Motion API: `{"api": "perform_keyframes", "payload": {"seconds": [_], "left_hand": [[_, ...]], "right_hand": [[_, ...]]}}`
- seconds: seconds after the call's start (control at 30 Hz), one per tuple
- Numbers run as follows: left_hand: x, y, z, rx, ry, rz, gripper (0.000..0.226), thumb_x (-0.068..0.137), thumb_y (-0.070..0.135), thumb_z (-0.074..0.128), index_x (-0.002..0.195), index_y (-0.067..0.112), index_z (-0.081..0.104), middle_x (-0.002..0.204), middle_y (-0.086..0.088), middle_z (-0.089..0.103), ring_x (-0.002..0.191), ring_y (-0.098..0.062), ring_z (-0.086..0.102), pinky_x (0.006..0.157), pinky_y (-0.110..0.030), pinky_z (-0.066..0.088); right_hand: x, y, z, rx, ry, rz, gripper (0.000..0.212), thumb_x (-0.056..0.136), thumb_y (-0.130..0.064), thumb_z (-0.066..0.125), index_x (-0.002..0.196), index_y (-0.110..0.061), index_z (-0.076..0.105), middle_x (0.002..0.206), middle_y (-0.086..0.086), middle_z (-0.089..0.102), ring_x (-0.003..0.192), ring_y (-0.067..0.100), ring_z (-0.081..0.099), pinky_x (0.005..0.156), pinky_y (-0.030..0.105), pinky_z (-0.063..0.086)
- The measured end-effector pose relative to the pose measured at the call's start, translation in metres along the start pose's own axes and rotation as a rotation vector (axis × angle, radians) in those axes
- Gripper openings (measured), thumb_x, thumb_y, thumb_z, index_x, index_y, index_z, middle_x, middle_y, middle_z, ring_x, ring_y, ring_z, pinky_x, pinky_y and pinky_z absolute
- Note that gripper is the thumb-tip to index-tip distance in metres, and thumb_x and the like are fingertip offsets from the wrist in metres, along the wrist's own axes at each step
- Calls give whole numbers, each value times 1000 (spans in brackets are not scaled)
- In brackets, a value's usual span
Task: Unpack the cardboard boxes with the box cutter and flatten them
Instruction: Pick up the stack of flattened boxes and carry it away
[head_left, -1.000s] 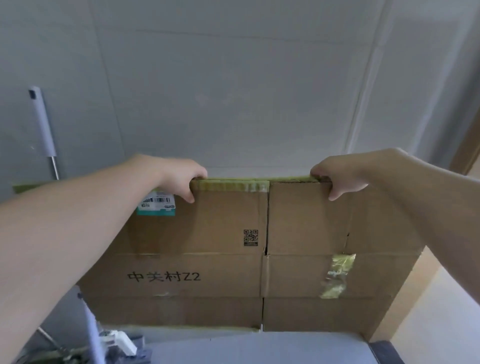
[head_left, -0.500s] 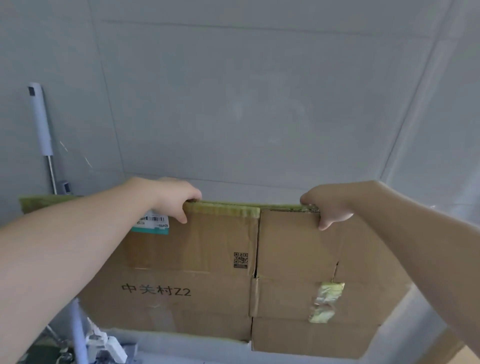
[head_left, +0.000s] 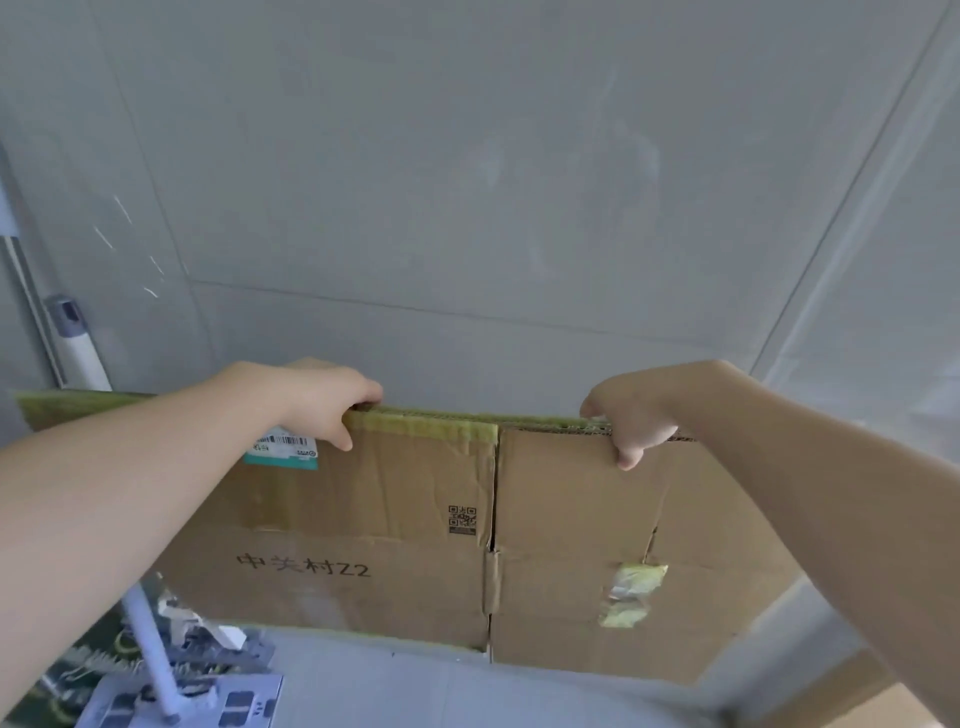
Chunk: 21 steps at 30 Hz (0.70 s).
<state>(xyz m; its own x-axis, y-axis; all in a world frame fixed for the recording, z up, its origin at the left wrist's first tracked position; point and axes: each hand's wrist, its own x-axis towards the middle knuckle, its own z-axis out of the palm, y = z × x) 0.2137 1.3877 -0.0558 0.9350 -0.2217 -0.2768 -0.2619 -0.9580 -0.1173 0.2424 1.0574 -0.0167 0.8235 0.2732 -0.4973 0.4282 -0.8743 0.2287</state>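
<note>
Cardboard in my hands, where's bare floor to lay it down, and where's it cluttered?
Bare grey floor shows just below the cardboard's lower edge, between the mop head at the lower left and the tan strip at the lower right. The lower left is crowded: mop pole and clutter. Both hands, left and right, grip the top edge.
</note>
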Motion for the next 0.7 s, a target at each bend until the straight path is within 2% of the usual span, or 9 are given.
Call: {"api": "perform_keyframes", "payload": {"seconds": [0.07, 0.17, 0.23, 0.3, 0.33, 0.4, 0.53, 0.6, 0.7], "left_hand": [[13, 0, 31, 7, -20, 19, 27, 79, 39, 69, 85, 37, 43, 78, 17, 53, 68, -4, 51, 53, -26, 33], [35, 3, 90, 1, -21, 39, 27, 79, 38, 69, 91, 36, 46, 77, 15, 55, 68, -6, 51, 52, -27, 34], [51, 7, 137, -10, -2, 49, 27, 80, 37, 69, 93, 36, 45, 76, 15, 54, 68, -9, 50, 54, -28, 35], [67, 11, 184, -33, -10, 45, 28, 82, 35, 68, 92, 37, 42, 75, 12, 51, 72, -16, 50, 58, -30, 37], [74, 14, 206, -42, -20, 40, 28, 83, 34, 67, 93, 37, 41, 73, 11, 49, 73, -19, 50, 59, -31, 36], [88, 20, 253, -49, -34, 36, 28, 86, 27, 63, 97, 36, 40, 70, 10, 47, 71, -20, 47, 58, -31, 35], [106, 38, 352, 4, -13, 29, 21, 91, 16, 55, 95, 27, 37, 63, 7, 43, 62, -18, 44, 49, -29, 29], [112, 48, 398, 35, -58, 46, 22, 91, 14, 51, 90, 24, 31, 72, 4, 52, 70, -23, 54, 55, -31, 35], [120, 58, 456, 93, -121, 94, 18, 93, 19, 50, 106, 24, 38, 109, 4, 58, 92, -26, 62, 60, -31, 31]], "right_hand": [[20, -8, 28, 29, -14, -23, 81, 79, -24, 71, 148, -25, 28, 140, 0, 46, 122, 27, 49, 96, 37, 45], [55, -22, 82, 20, -16, -60, 72, 80, -23, 69, 144, -22, 36, 131, 3, 53, 114, 27, 52, 81, 29, 44], [79, -30, 122, -1, -3, -85, 58, 80, -20, 64, 135, -20, 46, 114, 1, 59, 95, 24, 51, 65, 24, 39], [104, -38, 164, -18, 24, -108, 40, 80, -19, 54, 120, -17, 53, 86, -6, 54, 81, 21, 47, 56, 24, 36], [117, -43, 185, -26, 39, -121, 35, 80, -20, 51, 115, -16, 54, 78, -7, 49, 78, 21, 48, 56, 25, 38], [142, -52, 227, -46, 49, -140, 33, 81, -20, 48, 113, -20, 53, 74, -8, 42, 77, 21, 47, 58, 27, 36], [194, -78, 318, -74, 79, -159, 34, 82, -16, 47, 116, -23, 50, 86, -4, 46, 78, 21, 51, 65, 29, 36], [214, -94, 362, -63, 83, -156, 34, 82, -15, 47, 115, -23, 49, 84, -4, 40, 74, 20, 47, 64, 29, 33], [237, -115, 420, -53, 50, -167, 36, 82, -14, 46, 117, -23, 47, 85, -3, 38, 70, 20, 43, 64, 29, 35]]}}
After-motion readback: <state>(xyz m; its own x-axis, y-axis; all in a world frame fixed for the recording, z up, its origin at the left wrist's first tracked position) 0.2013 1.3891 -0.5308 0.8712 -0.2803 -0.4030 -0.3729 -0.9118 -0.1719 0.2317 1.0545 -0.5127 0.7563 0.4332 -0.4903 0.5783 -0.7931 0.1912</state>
